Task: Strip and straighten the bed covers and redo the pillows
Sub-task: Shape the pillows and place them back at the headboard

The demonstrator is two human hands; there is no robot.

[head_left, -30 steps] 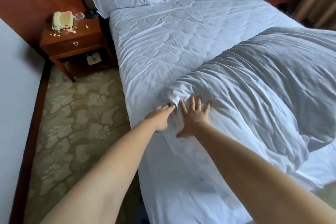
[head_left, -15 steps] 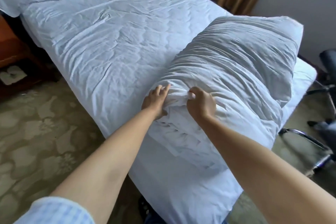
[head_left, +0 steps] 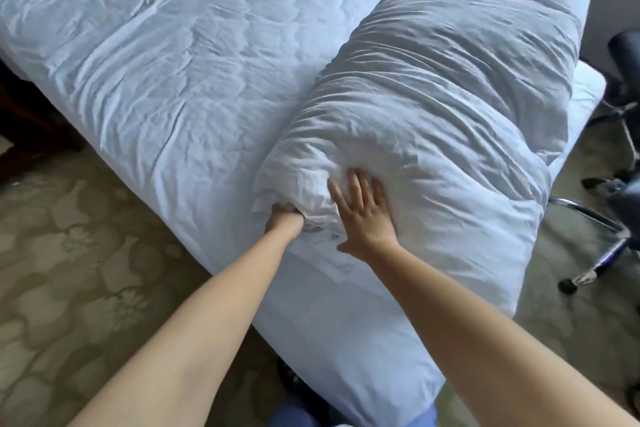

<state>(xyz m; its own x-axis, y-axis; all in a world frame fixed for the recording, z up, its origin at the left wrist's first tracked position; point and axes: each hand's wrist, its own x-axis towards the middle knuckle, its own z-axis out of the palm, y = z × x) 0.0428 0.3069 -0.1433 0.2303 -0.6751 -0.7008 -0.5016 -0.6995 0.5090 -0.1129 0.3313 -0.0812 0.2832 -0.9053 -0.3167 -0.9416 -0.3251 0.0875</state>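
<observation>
White cotton fills the head view: a duvet (head_left: 433, 107) lies bunched in a thick roll across the foot end of the bed (head_left: 363, 340), leaving the fitted sheet (head_left: 166, 55) bare over the rest of the mattress. By my judgement the stripping part is largely done, since the cover is pulled clear of the sleeping area. The straightening is not. The sheet is creased in long ridges and shows the quilted pattern of the pad beneath, and the duvet has not been spread or squared. No pillow can be made out with certainty here, so the pillow work cannot be judged and likely remains to be done.

The left hand (head_left: 284, 218) is pushed into the near end of the roll. Its fingers are buried in the folds, so I cannot tell whether they grip cloth. The right hand (head_left: 363, 215) lies flat on top of the same end, fingers straight and spread, pressing the fabric down.

The duvet looks soft and full, heavily wrinkled, puffed high at the far end and tightly gathered where the hands meet it. Its near corner hangs a little over the bed's edge.

A patterned carpet (head_left: 79, 253) lies to the left, and an office chair (head_left: 620, 184) stands near the foot of the bed on the right.
</observation>
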